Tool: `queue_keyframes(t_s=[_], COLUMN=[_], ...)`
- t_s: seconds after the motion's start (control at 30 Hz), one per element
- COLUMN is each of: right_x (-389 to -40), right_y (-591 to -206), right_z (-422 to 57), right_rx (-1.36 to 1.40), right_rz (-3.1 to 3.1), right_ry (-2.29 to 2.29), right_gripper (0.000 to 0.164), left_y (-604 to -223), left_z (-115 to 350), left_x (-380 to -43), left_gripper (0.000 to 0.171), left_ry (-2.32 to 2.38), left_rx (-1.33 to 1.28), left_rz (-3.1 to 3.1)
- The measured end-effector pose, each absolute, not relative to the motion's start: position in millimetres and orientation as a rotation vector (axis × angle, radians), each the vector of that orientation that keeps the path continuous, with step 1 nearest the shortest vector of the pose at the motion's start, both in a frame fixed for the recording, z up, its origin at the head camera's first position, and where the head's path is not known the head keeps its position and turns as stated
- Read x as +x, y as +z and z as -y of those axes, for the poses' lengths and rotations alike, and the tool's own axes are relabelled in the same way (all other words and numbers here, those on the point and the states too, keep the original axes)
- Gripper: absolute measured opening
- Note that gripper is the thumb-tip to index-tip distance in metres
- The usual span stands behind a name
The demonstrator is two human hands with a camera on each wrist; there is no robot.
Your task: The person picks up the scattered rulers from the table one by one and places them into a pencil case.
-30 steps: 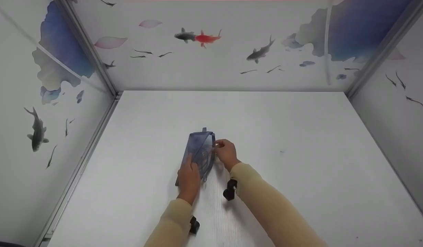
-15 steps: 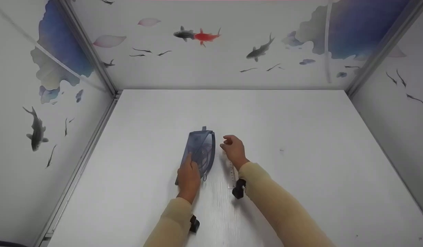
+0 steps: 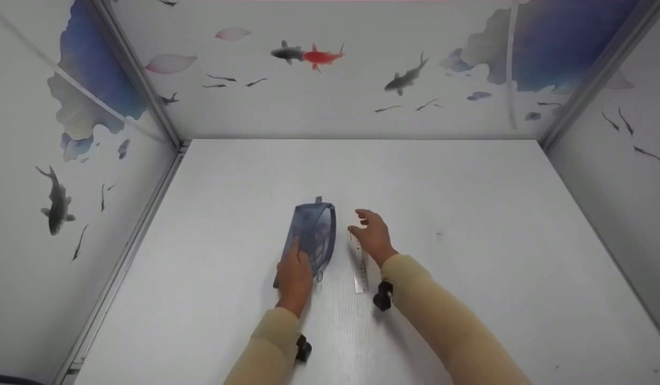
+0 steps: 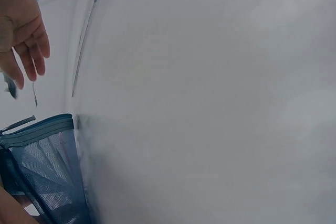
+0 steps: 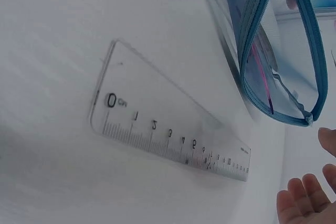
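Note:
A blue mesh zip pouch stands on the white table, held by my left hand at its near left side. Its zipped mouth gapes open toward the right; a thin pink item and other slim things show inside. To the right of the pouch lies a clear plastic ruler, its zero end toward me. My right hand hovers over the ruler's far end, fingers spread and holding nothing. In the left wrist view the pouch hides most of my left hand.
The white table runs back to a panel printed with fish. Side panels with metal edges border it left and right. Black wrist cameras sit at both sleeves.
My right hand has moved from the pouch's mouth to the right, and its fingers have spread apart. The ruler now shows on the table beneath it. My left hand and the pouch stay put.

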State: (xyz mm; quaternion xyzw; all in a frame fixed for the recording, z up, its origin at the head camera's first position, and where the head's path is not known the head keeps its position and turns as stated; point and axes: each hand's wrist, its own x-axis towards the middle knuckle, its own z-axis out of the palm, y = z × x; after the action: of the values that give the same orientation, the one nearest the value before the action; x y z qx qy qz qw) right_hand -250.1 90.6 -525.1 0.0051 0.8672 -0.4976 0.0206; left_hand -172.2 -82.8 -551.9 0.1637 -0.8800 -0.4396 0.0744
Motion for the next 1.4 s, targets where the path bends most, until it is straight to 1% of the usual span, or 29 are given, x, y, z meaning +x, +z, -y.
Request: queue_keyframes(t_s=[0.27,0.67,1.4], right_x=[-245.2,-232.8,-217.0], right_y=[-523.3,-531.6,-532.7], right_z=[-100.8,-113.0,-105.7], right_rx=[0.083,0.093,0.145], right_rz=[-2.665,-2.663,-2.614], right_ry=[-1.450,-1.371,-1.261], right_gripper=[0.055,0.058,0.064], left_y=[-551.0,-552.7,-550.9], left_z=[83.2,82.7,82.2], left_x=[-171.6,-171.3,-170.4], left_gripper=[0.048,0.048,0.048], left_ry=[-1.342,-1.345,-1.388], left_rx=[0.496,0.478,0.493], left_rz=[2.637,2.636,2.635])
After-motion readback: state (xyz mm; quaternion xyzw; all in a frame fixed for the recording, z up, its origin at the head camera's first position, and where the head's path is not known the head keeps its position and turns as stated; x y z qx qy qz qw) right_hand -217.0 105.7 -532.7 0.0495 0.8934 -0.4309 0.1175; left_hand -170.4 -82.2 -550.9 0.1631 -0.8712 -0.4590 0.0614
